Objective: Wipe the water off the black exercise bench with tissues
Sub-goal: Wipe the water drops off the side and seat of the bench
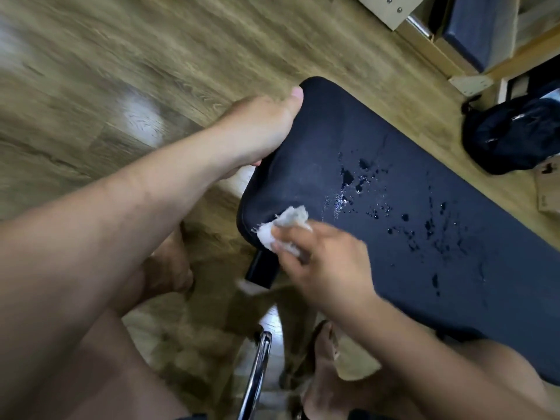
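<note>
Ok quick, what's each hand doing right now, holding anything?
Left hand: closed on the end of the black bench, gripping its edge.
Right hand: fingers closed on a wad of white tissue, pressed on the bench.

Wood-grain plank floor (151, 56) with glare patches, pale wooden furniture (430, 47) and dark bag (512, 137) beyond.
</note>
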`<control>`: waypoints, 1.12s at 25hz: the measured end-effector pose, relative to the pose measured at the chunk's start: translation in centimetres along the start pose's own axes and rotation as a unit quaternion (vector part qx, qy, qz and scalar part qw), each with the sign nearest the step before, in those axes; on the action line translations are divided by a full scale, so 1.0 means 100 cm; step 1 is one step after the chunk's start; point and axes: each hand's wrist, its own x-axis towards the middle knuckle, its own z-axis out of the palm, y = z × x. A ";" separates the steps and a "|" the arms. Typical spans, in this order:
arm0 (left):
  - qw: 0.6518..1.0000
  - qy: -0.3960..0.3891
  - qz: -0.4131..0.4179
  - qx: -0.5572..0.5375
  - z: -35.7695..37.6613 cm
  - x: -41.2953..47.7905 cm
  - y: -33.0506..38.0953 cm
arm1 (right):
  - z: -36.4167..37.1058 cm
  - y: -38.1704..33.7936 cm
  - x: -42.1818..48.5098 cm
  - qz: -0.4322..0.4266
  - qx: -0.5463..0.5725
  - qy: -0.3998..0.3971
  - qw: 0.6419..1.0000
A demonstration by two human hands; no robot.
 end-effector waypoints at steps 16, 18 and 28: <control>0.993 -0.049 -0.089 -0.060 -0.017 0.001 0.001 | 0.035 -0.044 -0.001 0.031 0.015 0.034 0.999; 0.994 -0.041 -0.077 -0.063 -0.009 -0.008 -0.002 | 0.041 -0.018 -0.046 0.057 -0.014 0.035 0.998; 0.961 0.019 -0.113 -0.253 0.016 -0.044 -0.035 | 0.030 -0.036 -0.015 -0.218 -0.131 0.090 0.963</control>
